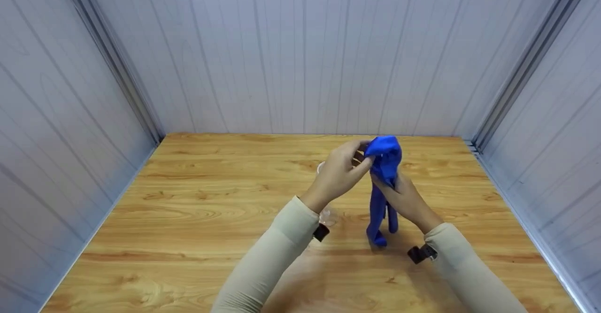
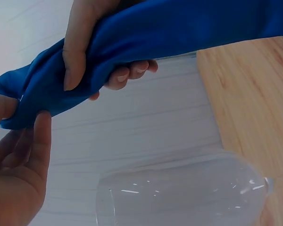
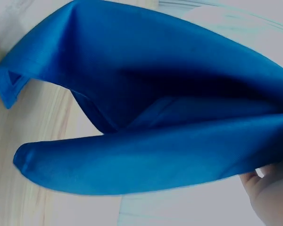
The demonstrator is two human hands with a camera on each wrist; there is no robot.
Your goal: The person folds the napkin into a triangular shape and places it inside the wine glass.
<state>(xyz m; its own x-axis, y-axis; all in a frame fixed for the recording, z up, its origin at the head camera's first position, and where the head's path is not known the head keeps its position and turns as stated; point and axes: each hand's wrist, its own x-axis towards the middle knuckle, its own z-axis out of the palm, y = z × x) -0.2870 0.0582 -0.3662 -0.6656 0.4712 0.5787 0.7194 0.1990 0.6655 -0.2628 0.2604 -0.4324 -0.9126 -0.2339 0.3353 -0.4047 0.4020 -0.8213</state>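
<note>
A blue cloth [image 1: 386, 163] is held up above the table, its folded ends hanging down below the hands. My left hand [image 1: 339, 171] pinches the upper end between thumb and fingers. Lower down, my right hand [image 1: 407, 200] grips the gathered cloth, with its thumb across the front in the left wrist view. The right wrist view shows the loose folds of the cloth [image 3: 108, 162] spread apart below the grip. Behind my left wrist stands a clear stemmed glass [image 2: 188, 193]. In the head view the left hand and forearm hide most of it.
The wood-grain table [image 1: 202, 209] lies under both arms. Pale panel walls [image 1: 300, 55] rise behind it and along both sides. A small dark wrist device [image 1: 321, 232] sits at the left cuff, another wrist device [image 1: 421, 254] at the right.
</note>
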